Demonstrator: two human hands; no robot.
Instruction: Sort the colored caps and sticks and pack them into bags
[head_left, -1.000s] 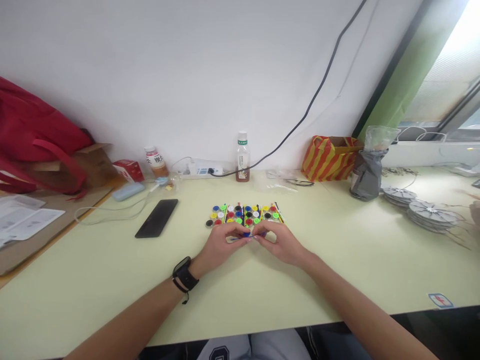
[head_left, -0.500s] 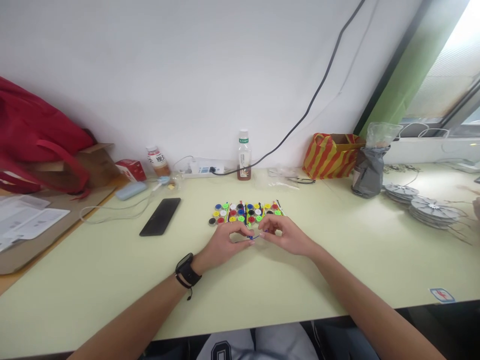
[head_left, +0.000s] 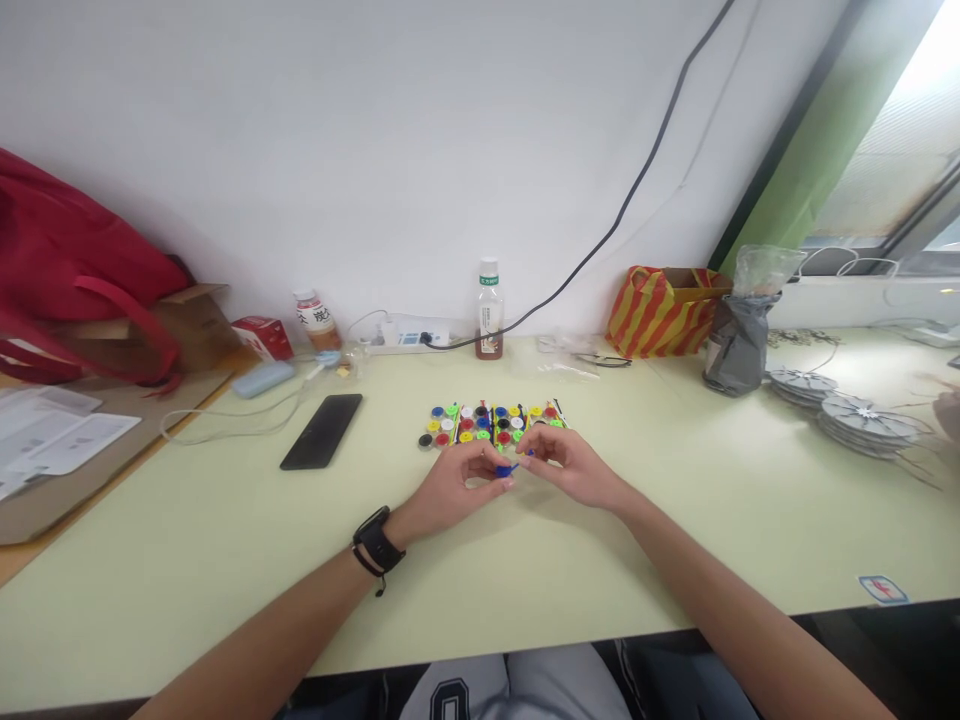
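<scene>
Between thumb and fingers, my left hand (head_left: 455, 482) pinches a small blue round piece (head_left: 504, 470). My right hand (head_left: 568, 468) is close beside it, its fingers closed on a thin blue stick-like piece (head_left: 515, 467) that reaches toward the round one. Whether the two blue pieces are joined, I cannot tell. Just beyond my fingers lie rows of small coloured discs (head_left: 466, 425) in blue, green, yellow, red, white and black, with thin coloured sticks (head_left: 492, 425) between them. My hands partly cover the near row.
A black phone (head_left: 321, 432) lies to the left, near a white cable and a power bank (head_left: 262, 380). Along the wall stand a drink bottle (head_left: 489, 315), a second bottle (head_left: 318, 322) and a striped bag (head_left: 664, 310). Stacked grey reels (head_left: 866, 420) sit at right.
The blue round piece has turned in my left fingers, so more of its face shows. My hands stay almost in place, and the discs have not moved.
</scene>
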